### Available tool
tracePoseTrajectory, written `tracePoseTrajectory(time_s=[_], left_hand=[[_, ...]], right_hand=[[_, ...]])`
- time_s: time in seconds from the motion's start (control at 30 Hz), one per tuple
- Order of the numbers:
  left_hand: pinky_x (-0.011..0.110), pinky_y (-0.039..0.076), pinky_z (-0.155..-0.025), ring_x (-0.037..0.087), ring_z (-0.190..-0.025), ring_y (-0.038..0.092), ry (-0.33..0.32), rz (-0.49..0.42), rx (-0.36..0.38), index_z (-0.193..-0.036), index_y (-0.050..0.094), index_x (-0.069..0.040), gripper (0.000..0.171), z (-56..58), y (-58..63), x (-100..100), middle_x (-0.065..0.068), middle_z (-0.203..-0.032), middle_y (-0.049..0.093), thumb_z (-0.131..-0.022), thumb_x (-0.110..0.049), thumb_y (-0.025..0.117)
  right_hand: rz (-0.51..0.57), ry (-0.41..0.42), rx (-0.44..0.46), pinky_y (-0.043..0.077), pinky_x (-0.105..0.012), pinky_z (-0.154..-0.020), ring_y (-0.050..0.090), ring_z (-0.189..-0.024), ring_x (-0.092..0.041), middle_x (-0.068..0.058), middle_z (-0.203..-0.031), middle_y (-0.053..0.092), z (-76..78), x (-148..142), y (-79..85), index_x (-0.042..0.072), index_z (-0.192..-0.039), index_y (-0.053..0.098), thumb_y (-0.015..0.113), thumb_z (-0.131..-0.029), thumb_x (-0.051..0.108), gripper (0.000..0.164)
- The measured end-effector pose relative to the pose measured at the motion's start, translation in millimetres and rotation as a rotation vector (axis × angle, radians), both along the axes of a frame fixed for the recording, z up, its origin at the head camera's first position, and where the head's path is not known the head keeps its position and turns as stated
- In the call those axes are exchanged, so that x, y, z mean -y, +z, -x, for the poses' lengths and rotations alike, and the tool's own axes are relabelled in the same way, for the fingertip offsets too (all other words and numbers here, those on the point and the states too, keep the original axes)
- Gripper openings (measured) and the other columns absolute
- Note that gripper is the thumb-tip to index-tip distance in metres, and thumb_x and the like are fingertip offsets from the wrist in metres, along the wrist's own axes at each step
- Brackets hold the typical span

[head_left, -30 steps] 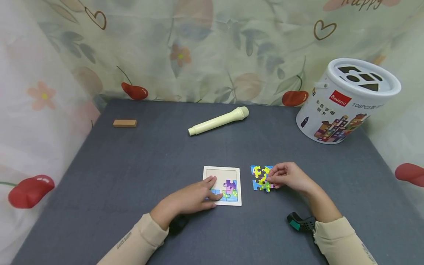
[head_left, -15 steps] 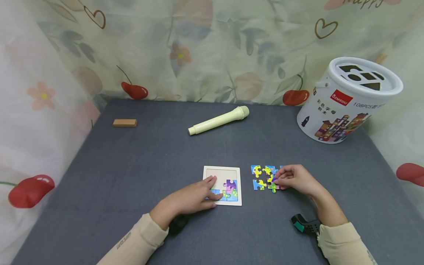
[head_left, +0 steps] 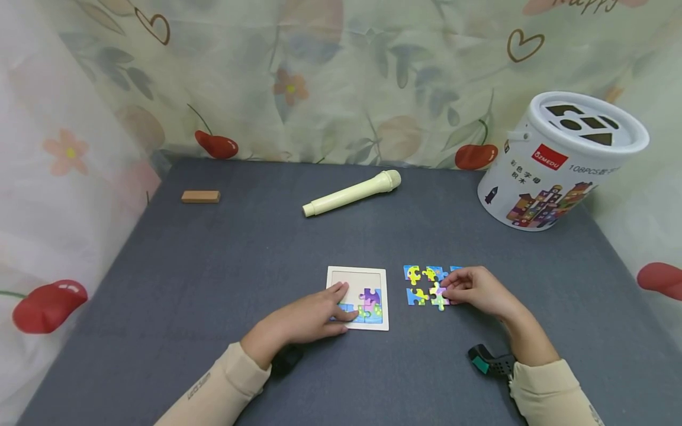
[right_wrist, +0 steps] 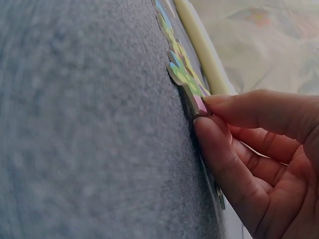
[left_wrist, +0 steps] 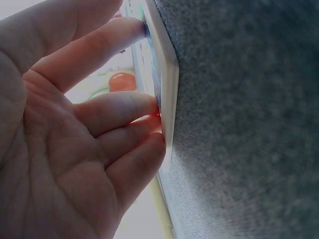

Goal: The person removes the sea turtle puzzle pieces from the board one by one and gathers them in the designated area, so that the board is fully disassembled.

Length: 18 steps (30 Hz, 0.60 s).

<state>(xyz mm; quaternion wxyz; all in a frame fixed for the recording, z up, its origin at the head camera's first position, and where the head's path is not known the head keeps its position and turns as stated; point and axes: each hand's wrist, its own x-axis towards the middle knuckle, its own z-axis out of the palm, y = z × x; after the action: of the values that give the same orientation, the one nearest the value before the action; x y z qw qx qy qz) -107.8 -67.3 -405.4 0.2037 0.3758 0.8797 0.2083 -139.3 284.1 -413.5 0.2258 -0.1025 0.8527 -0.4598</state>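
From my head view, I'm resting my left hand (head_left: pixel 311 319) on the white-rimmed tray (head_left: pixel 385 296), fingers spread and grasping nothing, just as they were a second ago. The placed pieces (head_left: pixel 369 296) are sitting along the tray's lower part and up its right side, while its pale floor is showing above them. My right hand (head_left: pixel 476 288) is pinching a puzzle piece (head_left: pixel 439 294) beside the tray. Over this last second the hand has been shifting away from the tray, and a gap is now showing between that piece and the lower-left one of the loose pieces (head_left: pixel 412 274). Its face is looking paler than half a second ago, so I'm judging that it is tilting into the light. For the puzzle, I'm taking this as one piece being singled out, with the tray only partly filled.

From my left wrist, I'm seeing my fingertips touching the tray along its edge, steadying it, I think, without clenching.

From my right wrist, thumb and forefinger are gripping the piece by one end, low over the dark cloth (right_wrist: pixel 89 129). I can't tell whether its far end is touching the cloth.
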Motion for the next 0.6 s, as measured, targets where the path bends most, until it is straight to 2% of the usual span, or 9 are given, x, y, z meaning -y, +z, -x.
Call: tracePoseTrajectory(time_s=[0.13,0.37,0.6], left_hand=[[0.044,0.027,-0.112,0.033,-0.142,0.02,0.003,-0.002,0.01,-0.126,0.059,-0.01,0.035,-0.4,0.5,-0.2,0.025,-0.148,0.028,-0.093,-0.022,0.057],[0.045,0.027,-0.112,0.034,-0.142,0.02,-0.006,-0.01,0.006,-0.125,0.06,-0.01,0.034,-0.8,0.8,-0.2,0.026,-0.148,0.028,-0.093,-0.021,0.057],[0.046,0.027,-0.112,0.034,-0.142,0.02,-0.006,-0.011,0.01,-0.126,0.059,-0.01,0.035,-0.1,0.6,0.1,0.026,-0.148,0.027,-0.093,-0.021,0.057]], right_hand=[[-0.009,0.011,-0.009,0.055,-0.022,-0.063,0.058,-0.068,-0.002,-0.013,-0.086,0.064,-1.0,-0.7,1.3,-0.012,-0.104,0.061,0.063,-0.087,0.006,0.025],[-0.128,0.019,-0.132,0.048,-0.019,-0.059,0.053,-0.066,-0.002,-0.01,-0.084,0.066,-2.0,0.4,2.3,-0.005,-0.099,0.067,0.067,-0.084,0.01,0.021],[-0.181,0.023,-0.203,0.046,-0.019,-0.058,0.051,-0.065,-0.002,-0.008,-0.084,0.067,-3.0,2.5,3.2,-0.002,-0.097,0.069,0.068,-0.084,0.01,0.018]])
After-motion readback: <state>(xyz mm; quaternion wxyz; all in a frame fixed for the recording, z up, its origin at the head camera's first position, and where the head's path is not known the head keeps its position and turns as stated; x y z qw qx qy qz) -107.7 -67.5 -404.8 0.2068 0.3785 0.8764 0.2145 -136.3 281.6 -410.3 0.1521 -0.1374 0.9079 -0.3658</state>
